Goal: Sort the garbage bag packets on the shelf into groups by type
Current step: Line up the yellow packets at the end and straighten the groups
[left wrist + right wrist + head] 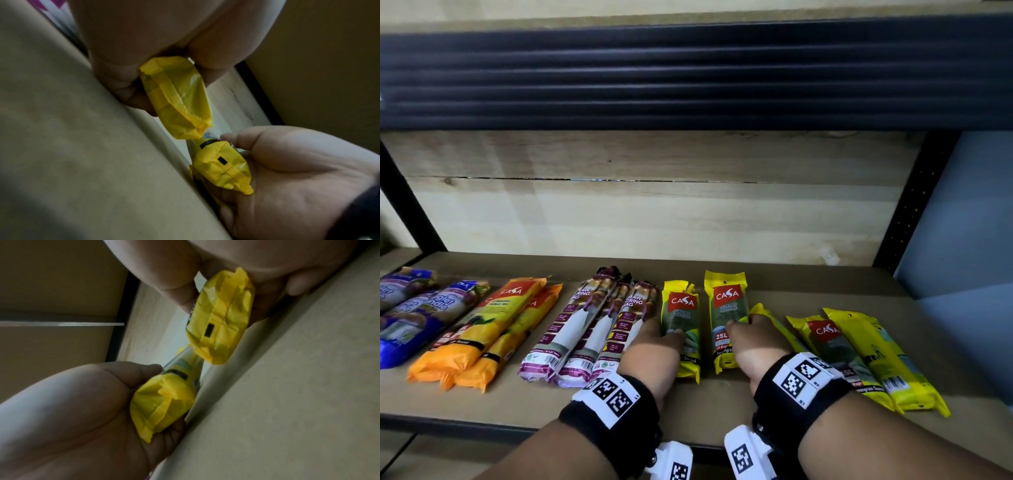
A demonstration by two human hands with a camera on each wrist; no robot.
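Two yellow CASA packets lie side by side mid-shelf in the head view. My left hand [666, 337] grips the left yellow packet [683, 308], thumb and fingers curled round its near end [176, 100]. My right hand [744, 325] grips the right yellow packet [727, 301] the same way, seen from below in the right wrist view [222, 316]. Each wrist view also shows the other hand's packet: the right one [223, 168] and the left one [164, 404]. Both packets sit low, at the shelf board [705, 404].
More yellow packets [859, 356] lie angled to the right. Left of my hands are three purple-white drawstring packets [592, 329], then orange packets [482, 332], then blue packets [410, 315]. A black upright [907, 212] bounds the right side, with a wooden back panel behind.
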